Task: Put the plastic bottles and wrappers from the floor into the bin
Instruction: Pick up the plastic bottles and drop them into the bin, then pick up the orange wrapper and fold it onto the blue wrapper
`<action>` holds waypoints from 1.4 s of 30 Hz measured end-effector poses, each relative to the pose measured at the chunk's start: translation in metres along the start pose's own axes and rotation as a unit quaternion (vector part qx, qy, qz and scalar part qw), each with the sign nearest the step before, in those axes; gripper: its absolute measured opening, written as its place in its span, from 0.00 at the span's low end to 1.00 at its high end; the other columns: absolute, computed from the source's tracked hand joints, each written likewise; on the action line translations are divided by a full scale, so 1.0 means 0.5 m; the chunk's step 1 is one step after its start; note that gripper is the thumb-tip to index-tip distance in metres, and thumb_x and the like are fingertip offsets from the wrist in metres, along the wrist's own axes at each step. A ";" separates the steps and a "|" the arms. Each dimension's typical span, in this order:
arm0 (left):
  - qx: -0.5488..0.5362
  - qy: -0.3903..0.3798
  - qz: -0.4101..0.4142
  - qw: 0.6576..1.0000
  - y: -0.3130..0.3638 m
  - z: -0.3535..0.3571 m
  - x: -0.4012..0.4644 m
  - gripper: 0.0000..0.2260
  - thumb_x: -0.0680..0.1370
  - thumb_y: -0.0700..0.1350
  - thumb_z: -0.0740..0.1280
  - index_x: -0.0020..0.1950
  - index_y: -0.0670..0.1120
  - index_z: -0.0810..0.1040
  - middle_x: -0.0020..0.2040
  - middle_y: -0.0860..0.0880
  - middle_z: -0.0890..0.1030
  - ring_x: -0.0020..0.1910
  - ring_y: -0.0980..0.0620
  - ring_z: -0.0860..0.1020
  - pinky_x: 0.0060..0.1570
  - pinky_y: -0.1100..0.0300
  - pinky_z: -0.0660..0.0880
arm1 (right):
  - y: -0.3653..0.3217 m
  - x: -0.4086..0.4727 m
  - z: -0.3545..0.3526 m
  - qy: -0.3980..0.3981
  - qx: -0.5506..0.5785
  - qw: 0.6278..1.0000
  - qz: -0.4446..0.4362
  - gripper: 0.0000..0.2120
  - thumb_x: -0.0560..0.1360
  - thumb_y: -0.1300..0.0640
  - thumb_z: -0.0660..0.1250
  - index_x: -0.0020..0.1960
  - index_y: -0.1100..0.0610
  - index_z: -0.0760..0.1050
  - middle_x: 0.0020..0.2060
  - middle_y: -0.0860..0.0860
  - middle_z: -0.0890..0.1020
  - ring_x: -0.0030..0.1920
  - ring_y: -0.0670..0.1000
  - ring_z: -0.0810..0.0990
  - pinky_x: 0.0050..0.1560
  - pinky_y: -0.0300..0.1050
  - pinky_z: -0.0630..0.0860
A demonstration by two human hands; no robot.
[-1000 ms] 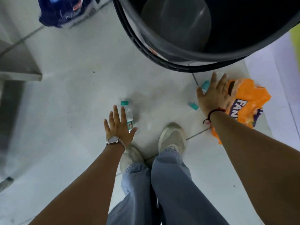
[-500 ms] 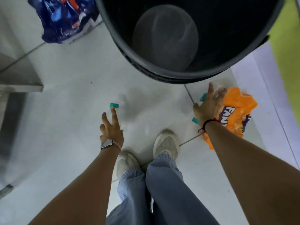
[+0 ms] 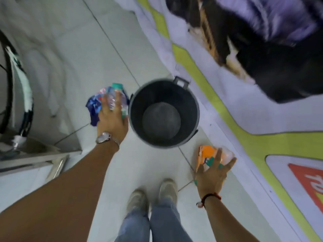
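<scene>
The round black bin (image 3: 197,109) stands open on the pale floor, with nothing in it. My left hand (image 3: 111,121) is just left of its rim, closed on a clear plastic bottle (image 3: 120,99) with a teal cap. A crumpled blue wrapper (image 3: 93,106) lies on the floor under that hand. My right hand (image 3: 212,177) is below and right of the bin, fingers wrapped loosely round a second clear bottle (image 3: 227,155) with teal markings. An orange wrapper (image 3: 205,151) shows just beyond those fingers; I cannot tell whether the hand touches it.
A steel bench (image 3: 43,154) with a metal leg stands at the left. A printed white, yellow and red banner (image 3: 262,130) covers the floor on the right, with a dark bag (image 3: 279,67) on it. My shoes (image 3: 167,189) are near the bin.
I have straightened up, so the bin now looks small and far below. Both hands have risen from the floor, each with a bottle in it. The left hand has moved beside the bin.
</scene>
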State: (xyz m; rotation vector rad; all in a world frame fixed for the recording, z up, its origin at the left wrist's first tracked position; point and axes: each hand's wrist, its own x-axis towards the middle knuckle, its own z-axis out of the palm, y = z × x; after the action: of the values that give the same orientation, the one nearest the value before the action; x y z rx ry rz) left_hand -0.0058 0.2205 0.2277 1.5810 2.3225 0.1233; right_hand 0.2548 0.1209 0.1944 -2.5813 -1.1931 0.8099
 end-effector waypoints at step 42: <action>0.278 -0.100 0.726 0.621 0.318 0.557 -0.136 0.46 0.55 0.53 0.77 0.71 0.46 0.67 0.67 0.45 0.76 0.65 0.43 0.75 0.65 0.41 0.68 | 0.370 0.121 0.176 -0.106 -0.103 0.978 0.144 0.38 0.77 0.42 0.57 0.76 0.52 0.38 0.77 0.53 0.42 0.77 0.54 0.43 0.70 0.70 0.39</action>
State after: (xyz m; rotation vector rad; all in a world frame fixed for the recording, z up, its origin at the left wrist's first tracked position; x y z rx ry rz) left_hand 0.2457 0.1875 0.0204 3.1012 0.3130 -0.4275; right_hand 0.3583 0.0390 0.0264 -2.9479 -1.0135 1.0955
